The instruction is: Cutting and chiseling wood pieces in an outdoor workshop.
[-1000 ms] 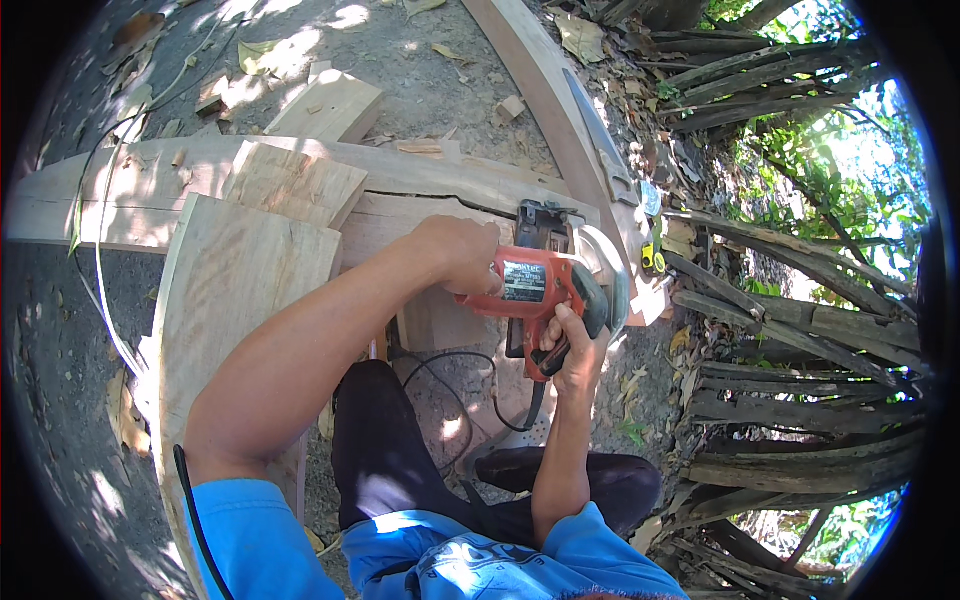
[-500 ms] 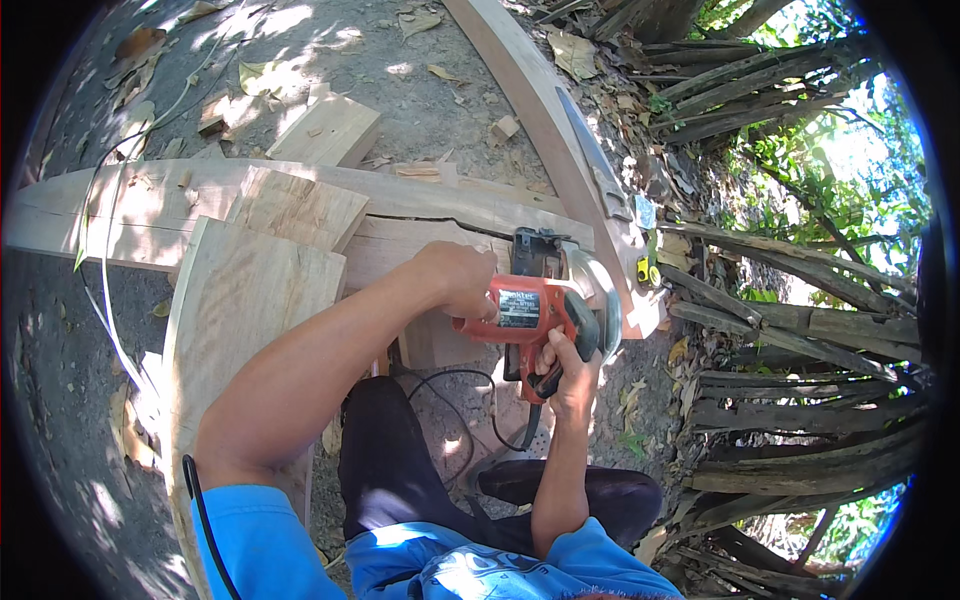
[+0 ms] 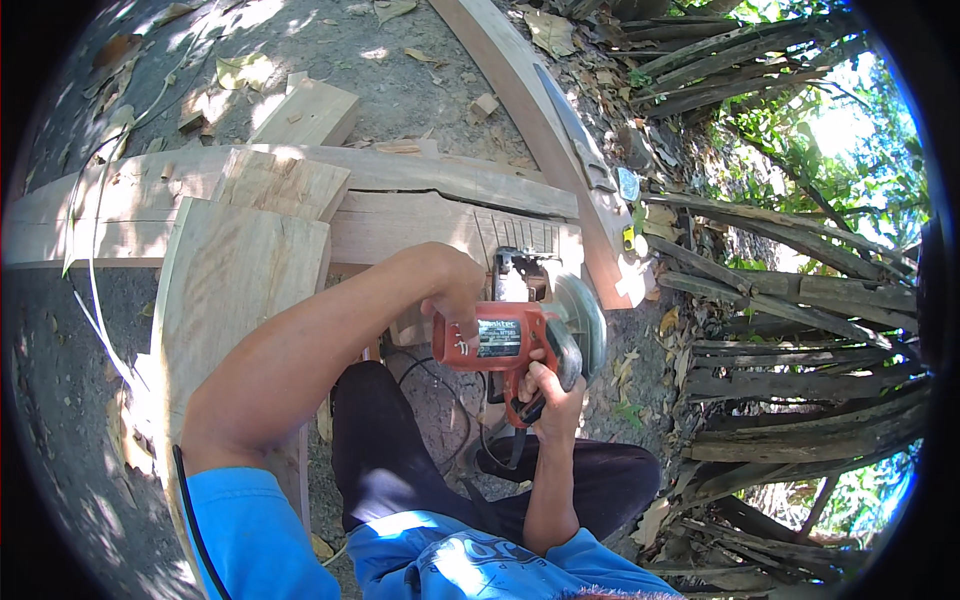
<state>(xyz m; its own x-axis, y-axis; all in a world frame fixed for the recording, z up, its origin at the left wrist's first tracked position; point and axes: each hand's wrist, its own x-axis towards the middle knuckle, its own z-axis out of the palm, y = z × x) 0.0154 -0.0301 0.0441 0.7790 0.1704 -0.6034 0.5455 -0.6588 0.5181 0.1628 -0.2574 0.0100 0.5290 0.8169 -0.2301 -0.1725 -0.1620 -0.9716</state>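
Note:
My right hand (image 3: 550, 395) is closed on the rear handle of a red and black circular saw (image 3: 495, 340). My left hand (image 3: 450, 290) curls over the saw's motor housing, fingers bent against it. The saw's base plate sits at the near edge of a long wooden beam (image 3: 390, 225), which has a dark crack along it and several thin parallel cuts near its right end. Left of my hands lie thick boards (image 3: 235, 250) and a shorter block (image 3: 275, 180) across the beam. A black cord (image 3: 445, 390) loops down from the saw.
An angled plank (image 3: 505, 90) on the right holds a handsaw (image 3: 575, 130) and a yellow tape measure (image 3: 630, 238). Stacked weathered poles (image 3: 800, 390) line the right side. Offcuts (image 3: 300, 110), dry leaves and pale cords (image 3: 95, 280) lie on the dirt. My legs are below.
The saw and both hands have moved back toward my body and slightly left, exposing the parallel cuts in the beam. My left hand's fingers have shifted on the motor housing.

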